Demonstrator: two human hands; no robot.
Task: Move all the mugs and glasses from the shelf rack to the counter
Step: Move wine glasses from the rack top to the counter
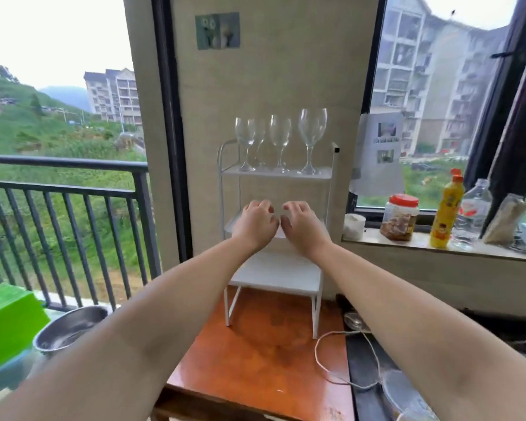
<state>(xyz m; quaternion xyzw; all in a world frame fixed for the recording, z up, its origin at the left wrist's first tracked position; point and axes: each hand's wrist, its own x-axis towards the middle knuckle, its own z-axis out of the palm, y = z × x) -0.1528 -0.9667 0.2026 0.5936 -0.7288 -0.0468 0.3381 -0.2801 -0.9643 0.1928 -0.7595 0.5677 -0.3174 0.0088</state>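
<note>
A white three-tier shelf rack [331,177] stands on the orange-brown wooden counter [255,360], against the wall. On its top shelf stand several clear wine glasses: one at the left [245,138], one in the middle [280,135], a larger one at the right [312,129]. My left hand [255,221] and my right hand [301,223] reach side by side into the middle shelf, backs toward me, fingers curled. A bit of white shows between them. What lies under the fingers is hidden.
A steel bowl [70,329] and a green box [6,323] sit at the left. A white cable [331,360] loops over the counter's right edge. On the windowsill at the right stand a white cup [354,226], a red-lidded jar [400,217], a yellow bottle [447,208] and a water bottle [471,214].
</note>
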